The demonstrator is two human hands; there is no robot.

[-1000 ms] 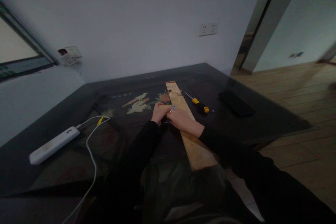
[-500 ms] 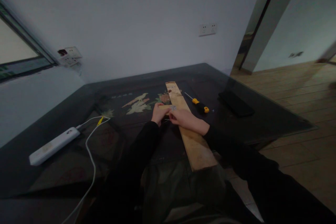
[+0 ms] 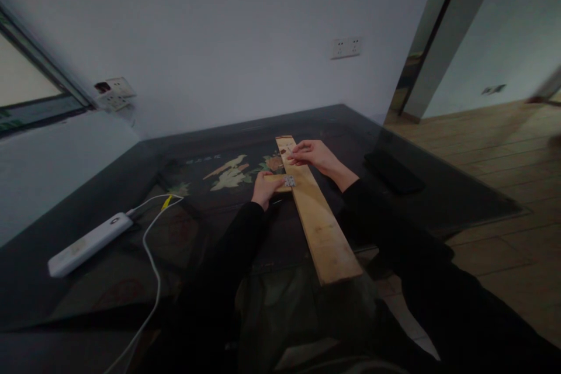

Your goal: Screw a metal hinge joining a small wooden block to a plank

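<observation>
A long wooden plank (image 3: 326, 225) lies on the dark table, its near end reaching over the front edge. My left hand (image 3: 264, 189) is closed on a small wooden piece (image 3: 281, 185) beside the plank's left edge. By the left thumb, a small perforated metal plate (image 3: 289, 180) lies where the two pieces of wood meet. My right hand (image 3: 318, 158) is over the far part of the plank, thumb and fingertips pinched together. What they hold, if anything, is too small to make out. Tiny bits lie on the plank near those fingertips.
To the right lies a black flat object (image 3: 394, 172). On the left is a white power bank (image 3: 90, 244) with a white cable (image 3: 151, 257) running off the front edge. Bird and flower pictures (image 3: 230, 175) decorate the tabletop. A wall (image 3: 245, 41) stands behind the table.
My right hand has moved away from the metal plate, up and to the right toward the plank's far end. It now covers the yellow-and-black screwdriver. The left hand stays on the small wooden piece.
</observation>
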